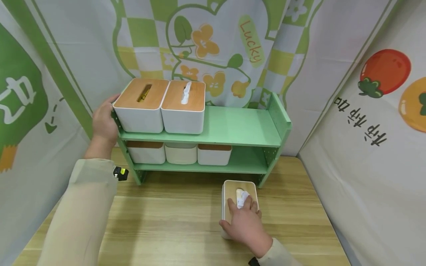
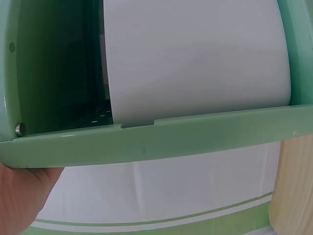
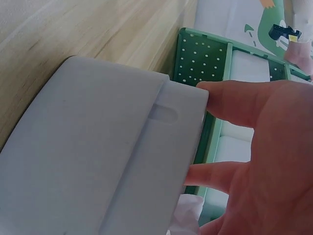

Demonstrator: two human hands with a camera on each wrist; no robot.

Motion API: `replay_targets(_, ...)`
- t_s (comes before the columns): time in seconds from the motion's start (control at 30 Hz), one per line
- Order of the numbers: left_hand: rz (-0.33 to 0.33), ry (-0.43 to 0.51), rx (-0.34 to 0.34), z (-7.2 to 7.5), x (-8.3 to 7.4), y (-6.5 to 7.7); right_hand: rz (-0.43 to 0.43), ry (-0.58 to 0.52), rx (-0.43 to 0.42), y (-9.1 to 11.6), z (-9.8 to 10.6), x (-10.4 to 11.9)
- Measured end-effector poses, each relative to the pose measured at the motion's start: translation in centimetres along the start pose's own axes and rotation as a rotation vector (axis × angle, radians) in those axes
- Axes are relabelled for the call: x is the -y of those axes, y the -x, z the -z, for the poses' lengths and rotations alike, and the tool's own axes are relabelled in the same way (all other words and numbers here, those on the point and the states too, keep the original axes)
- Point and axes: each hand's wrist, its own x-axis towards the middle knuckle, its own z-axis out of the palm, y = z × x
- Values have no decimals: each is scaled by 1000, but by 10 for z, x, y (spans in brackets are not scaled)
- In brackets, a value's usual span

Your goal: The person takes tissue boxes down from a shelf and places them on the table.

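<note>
My left hand [image 1: 104, 123] holds the left end panel of a green two-tier shelf rack [image 1: 246, 125]; its fingertips are hidden behind the panel and a box. In the left wrist view, part of this hand [image 2: 24, 200] shows outside the green panel edge. My right hand [image 1: 246, 225] lies spread over a white tissue box [image 1: 229, 192] with a wood-look lid, in front of the rack. Its thumb touches the left edge, and its fingers rest across the top by a white tissue [image 1: 240, 198]. The right wrist view shows the thumb [image 3: 230, 98] at the box's edge.
Two larger wood-lidded boxes [image 1: 139, 120] [image 1: 183, 122] stand side by side on the upper tier's left. Three smaller white containers [image 1: 146, 154] line the lower tier. The rack stands on a wood-grain table [image 1: 173, 221] with printed curtains [image 1: 366, 177] around it.
</note>
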Motion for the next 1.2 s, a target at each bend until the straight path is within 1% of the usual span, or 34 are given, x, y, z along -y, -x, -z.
replay_targets(0.33, 5, 20, 11, 0, -1, 1, -28, 15, 38, -1, 4, -10)
replay_targets(0.6, 19, 26, 12, 0, -1, 1, -60, -19, 37, -1, 5, -23)
replay_targets(0.83, 42, 19, 14, 1, -2, 2, -84, -32, 65, -3, 5, -37)
replay_targets(1.2, 42, 7, 13, 0, -1, 1, -99, -25, 41, -1, 13, -59)
